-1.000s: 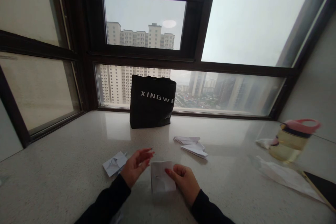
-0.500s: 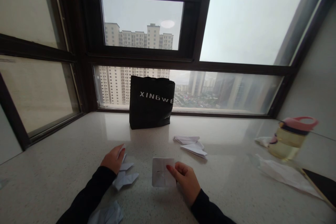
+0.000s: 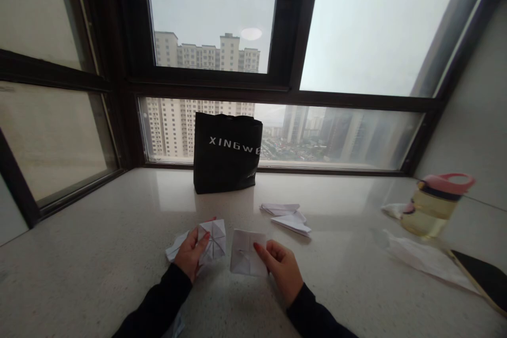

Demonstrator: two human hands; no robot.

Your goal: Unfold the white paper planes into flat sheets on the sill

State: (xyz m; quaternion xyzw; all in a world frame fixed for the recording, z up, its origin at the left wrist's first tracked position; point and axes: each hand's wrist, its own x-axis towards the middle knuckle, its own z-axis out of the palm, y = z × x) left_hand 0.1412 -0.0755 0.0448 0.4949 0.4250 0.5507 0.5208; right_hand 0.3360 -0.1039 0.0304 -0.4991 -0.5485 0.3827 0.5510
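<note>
Between thumb and fingers, my left hand [image 3: 193,253] pinches a creased folded paper square [image 3: 213,240], tilted up above the counter. My right hand [image 3: 283,269] grips another folded paper square [image 3: 246,256] by its right side, thumb on the face. The two squares are side by side with a narrow gap. Behind my left hand lie more folded white papers [image 3: 174,248], partly hidden by the hand. Farther back, to the right, several folded paper pieces [image 3: 291,219] rest in a small pile. My left sleeve covers most of some paper near the bottom edge.
A black bag [image 3: 225,158] stands upright by the window. At the right are a bottle with a pink lid [image 3: 431,208], a crumpled white wrapper [image 3: 428,261] and a dark flat object [image 3: 481,274]. All stand on a pale speckled counter [image 3: 336,285].
My left hand has picked up a creased paper square from the loose papers and moved right, toward the other square. My right hand keeps its square, now slightly tilted. The view shifted a little.
</note>
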